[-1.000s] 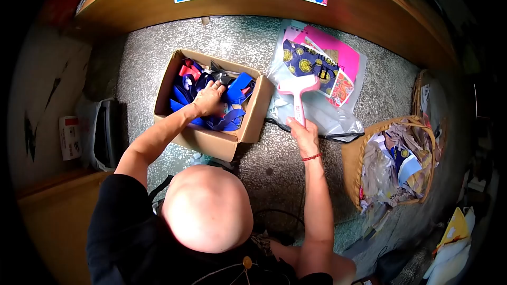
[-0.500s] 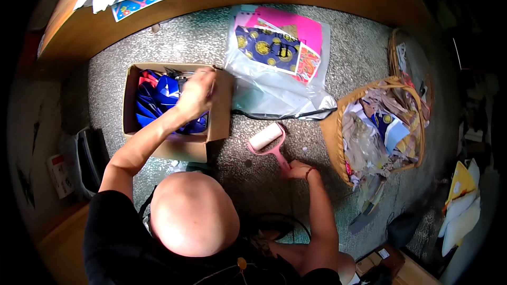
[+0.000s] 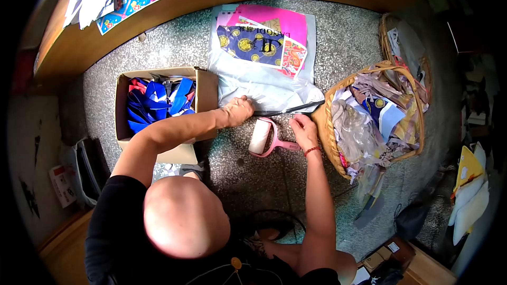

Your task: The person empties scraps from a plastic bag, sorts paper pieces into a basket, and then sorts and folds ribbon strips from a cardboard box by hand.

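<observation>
The plastic bag [image 3: 264,87] lies on the floor [image 3: 174,42], its black strip [image 3: 289,109] running left to right along the near edge; the left hand [image 3: 236,112] curls at that edge's left end, the right hand [image 3: 304,133] bends near its right; I cannot tell whether either grips; the pink roller [image 3: 260,136] lies nearer, handle pointing right.

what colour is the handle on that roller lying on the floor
The handle is pink, best seen in the head view.
</observation>
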The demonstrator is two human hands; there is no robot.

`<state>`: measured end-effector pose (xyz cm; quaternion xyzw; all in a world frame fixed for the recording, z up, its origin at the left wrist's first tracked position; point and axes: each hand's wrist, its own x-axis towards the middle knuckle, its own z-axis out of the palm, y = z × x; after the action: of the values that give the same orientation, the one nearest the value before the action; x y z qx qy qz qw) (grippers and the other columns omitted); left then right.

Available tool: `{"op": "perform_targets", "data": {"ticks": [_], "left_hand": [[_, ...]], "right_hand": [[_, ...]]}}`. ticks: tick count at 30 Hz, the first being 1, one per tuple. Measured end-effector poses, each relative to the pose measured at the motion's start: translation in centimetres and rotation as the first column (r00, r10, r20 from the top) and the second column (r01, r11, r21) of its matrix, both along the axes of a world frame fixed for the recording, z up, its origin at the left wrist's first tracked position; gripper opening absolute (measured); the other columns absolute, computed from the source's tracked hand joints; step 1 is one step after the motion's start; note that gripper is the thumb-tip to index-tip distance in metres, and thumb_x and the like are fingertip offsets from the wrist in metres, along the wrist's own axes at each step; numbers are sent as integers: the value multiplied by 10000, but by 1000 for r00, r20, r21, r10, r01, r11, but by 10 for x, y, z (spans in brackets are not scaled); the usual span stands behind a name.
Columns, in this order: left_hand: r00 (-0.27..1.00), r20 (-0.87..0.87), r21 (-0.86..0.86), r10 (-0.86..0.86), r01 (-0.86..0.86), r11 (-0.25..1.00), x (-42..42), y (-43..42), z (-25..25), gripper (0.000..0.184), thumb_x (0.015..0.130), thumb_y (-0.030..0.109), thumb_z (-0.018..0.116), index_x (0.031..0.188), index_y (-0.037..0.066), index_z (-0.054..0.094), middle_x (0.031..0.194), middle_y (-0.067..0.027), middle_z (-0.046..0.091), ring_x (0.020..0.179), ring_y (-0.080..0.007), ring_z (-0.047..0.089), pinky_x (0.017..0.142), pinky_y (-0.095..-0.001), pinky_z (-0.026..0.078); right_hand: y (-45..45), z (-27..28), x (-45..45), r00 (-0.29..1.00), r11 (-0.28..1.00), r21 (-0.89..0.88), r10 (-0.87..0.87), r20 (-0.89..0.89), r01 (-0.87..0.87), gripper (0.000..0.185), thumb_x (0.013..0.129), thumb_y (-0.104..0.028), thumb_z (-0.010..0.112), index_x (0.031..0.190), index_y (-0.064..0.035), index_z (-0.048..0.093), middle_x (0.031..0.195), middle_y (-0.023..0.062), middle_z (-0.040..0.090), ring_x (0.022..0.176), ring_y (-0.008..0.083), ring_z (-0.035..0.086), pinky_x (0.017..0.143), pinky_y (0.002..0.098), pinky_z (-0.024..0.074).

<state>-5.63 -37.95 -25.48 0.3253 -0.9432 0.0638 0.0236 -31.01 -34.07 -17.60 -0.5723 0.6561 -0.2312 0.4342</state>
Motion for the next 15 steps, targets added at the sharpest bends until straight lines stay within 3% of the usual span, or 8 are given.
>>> {"op": "perform_targets", "data": {"ticks": [1, 3, 4, 5, 6, 10, 13, 15], "left_hand": [[1000, 3, -1, -6, 6, 1000, 6, -9, -6, 84, 661, -17, 493, 672, 11, 571, 566, -102, 488, 497, -173, 472, 451, -286, 396], [924, -205, 658, 322, -114, 745, 17, -24, 49, 98, 721, -26, 485, 685, 11, 568, 619, -105, 542, 573, -177, 526, 529, -280, 441], [781, -458, 768, 425, 106, 632, 21, -29, 84, 113, 714, -17, 592, 809, 41, 609, 789, -97, 626, 740, -201, 594, 677, -294, 483], [599, -537, 828, 594, 242, 505, 25, -36, 91, 148, 715, -82, 564, 795, 34, 606, 754, -56, 616, 724, -132, 567, 668, -260, 464], [496, -436, 892, 751, 349, 288, 32, -45, 109, 182, 753, -114, 508, 796, 35, 601, 744, -13, 590, 701, -94, 528, 642, -227, 439], [215, -614, 736, 759, 504, 453, 49, -70, 172, 66, 803, -8, 533, 787, 40, 575, 769, 3, 563, 700, -81, 498, 672, -220, 412], [97, -686, 626, 721, 585, 517, 48, -73, 206, 24, 808, 22, 557, 790, 35, 565, 808, -8, 553, 721, -86, 503, 689, -214, 409], [157, -715, 635, 681, 552, 540, 46, -64, 217, 18, 804, 24, 557, 817, 36, 559, 838, -17, 552, 775, -110, 527, 686, -250, 434]], "right_hand": [[-2, 0, 5, 985, 990, 76, -129, 118, 120, 402, 779, -183, 645, 1075, 65, 532, 857, 109, 619, 725, 174, 586, 634, 272, 473], [-7, 8, 14, 896, 934, 245, -327, 302, 259, 391, 800, -170, 632, 1099, 52, 517, 815, 64, 608, 681, 118, 573, 578, 226, 464], [-11, 12, 18, 846, 921, 256, -376, 377, 294, 390, 802, -163, 631, 1108, 48, 512, 824, 61, 606, 688, 119, 574, 579, 225, 467], [-14, 15, 20, 789, 906, 270, -418, 450, 326, 390, 804, -156, 630, 1117, 43, 508, 833, 58, 604, 694, 119, 576, 580, 224, 470], [-19, 20, 21, 781, 914, 235, -405, 475, 331, 388, 814, -155, 611, 1139, 25, 499, 926, 88, 604, 801, 154, 583, 656, 253, 481], [-37, 46, 27, 761, 946, 28, -278, 587, 324, 376, 799, -107, 622, 1153, -29, 522, 824, -13, 568, 707, 66, 502, 653, 187, 421], [-51, 78, 35, 772, 925, -113, -232, 592, 364, 391, 801, -87, 612, 1173, -18, 517, 1020, 57, 574, 908, 121, 532, 785, 238, 428], [-59, 88, 34, 765, 850, -273, -211, 608, 451, 389, 803, -82, 606, 1168, 14, 513, 1133, 105, 538, 1015, 156, 508, 862, 276, 409]]}}
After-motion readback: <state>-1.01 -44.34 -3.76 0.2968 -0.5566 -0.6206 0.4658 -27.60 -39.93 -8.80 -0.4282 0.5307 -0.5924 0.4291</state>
